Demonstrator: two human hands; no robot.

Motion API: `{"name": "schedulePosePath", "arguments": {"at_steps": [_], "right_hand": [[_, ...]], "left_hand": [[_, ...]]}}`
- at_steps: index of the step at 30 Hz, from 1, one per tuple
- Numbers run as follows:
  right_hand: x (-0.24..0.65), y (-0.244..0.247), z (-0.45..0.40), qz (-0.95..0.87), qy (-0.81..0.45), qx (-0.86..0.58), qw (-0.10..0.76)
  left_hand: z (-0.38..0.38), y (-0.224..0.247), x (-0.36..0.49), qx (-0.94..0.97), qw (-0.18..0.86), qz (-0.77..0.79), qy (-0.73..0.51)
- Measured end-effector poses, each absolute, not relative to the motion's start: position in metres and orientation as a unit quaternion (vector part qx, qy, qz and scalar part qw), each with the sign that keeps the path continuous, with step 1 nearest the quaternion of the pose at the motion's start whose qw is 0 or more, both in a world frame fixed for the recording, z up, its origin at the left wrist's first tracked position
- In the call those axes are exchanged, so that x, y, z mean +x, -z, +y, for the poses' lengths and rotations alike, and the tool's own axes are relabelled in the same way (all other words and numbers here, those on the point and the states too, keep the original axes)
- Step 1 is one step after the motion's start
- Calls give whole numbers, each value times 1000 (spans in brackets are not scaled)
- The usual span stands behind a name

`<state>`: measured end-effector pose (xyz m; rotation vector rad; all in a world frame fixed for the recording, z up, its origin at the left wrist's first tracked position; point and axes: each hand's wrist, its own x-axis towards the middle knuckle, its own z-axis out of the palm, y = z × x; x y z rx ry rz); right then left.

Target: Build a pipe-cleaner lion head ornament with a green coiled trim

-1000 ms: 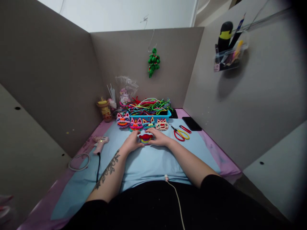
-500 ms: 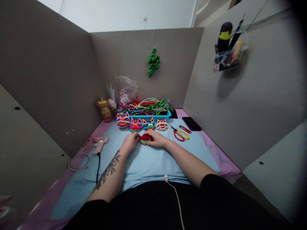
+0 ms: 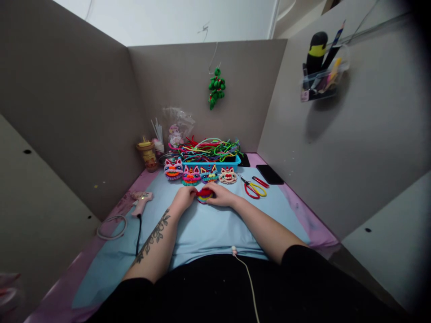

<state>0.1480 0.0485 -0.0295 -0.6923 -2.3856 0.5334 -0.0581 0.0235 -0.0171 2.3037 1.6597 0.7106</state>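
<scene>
Low over the blue cloth [image 3: 215,226], both hands meet at a small fuzzy piece of pipe cleaners [image 3: 204,196], red on top with yellow and purple bands below. My left hand [image 3: 185,197] pinches its left edge between thumb and fingers. Curled round its right side is my right hand [image 3: 221,195], fingers on top and thumb below. The fingers cover part of the piece. Just behind stand several finished lion-head figures: a lilac one [image 3: 173,169], a pink one [image 3: 191,175], a teal one [image 3: 209,174] and a cream one [image 3: 228,175].
A blue basket [image 3: 232,167] of coloured pipe cleaners stands at the back. Right of the hands lie pliers or scissors with red and yellow handles [image 3: 255,190], a red cutter [image 3: 260,181] and a phone [image 3: 270,174]. A pink glue gun [image 3: 142,204] with a cord lies left.
The whole view has shifted very slightly. Both hands keep their hold on the pipe-cleaner piece, with barely any movement of the fingers.
</scene>
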Motion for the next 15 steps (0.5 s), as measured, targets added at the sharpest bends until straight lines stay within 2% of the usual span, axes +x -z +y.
{"name": "schedulePosePath", "arguments": {"at_steps": [7, 15], "right_hand": [[148, 27, 48, -896, -202, -262, 296], [147, 26, 47, -896, -213, -253, 297]], "left_hand": [[25, 19, -60, 772, 142, 573, -235], [28, 21, -56, 777, 104, 571, -243]]}}
